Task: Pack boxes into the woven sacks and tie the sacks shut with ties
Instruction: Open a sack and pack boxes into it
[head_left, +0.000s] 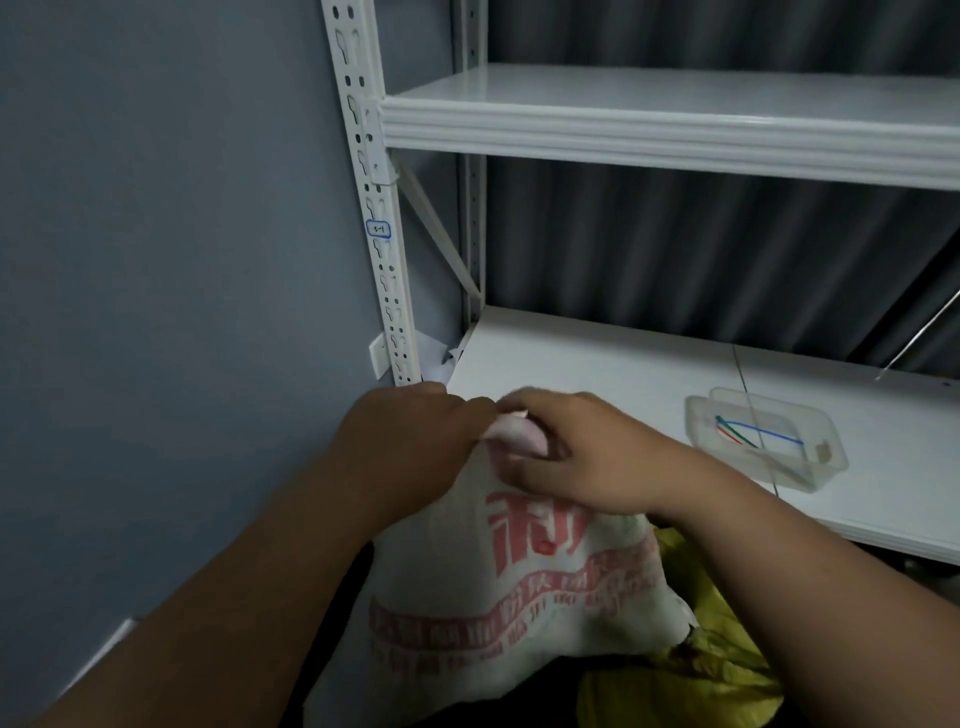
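The white woven sack (519, 597) is gripped at its gathered neck by both hands, left hand (410, 447) and right hand (582, 457), fingers curled tight; the neck should be kept bunched before a tie (758, 432) is fetched from the clear tray (826, 447) on the shelf (597, 353).

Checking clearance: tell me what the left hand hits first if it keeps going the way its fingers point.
Probably the right hand: the left hand points rightward at the sack's bunched neck, which both grip.
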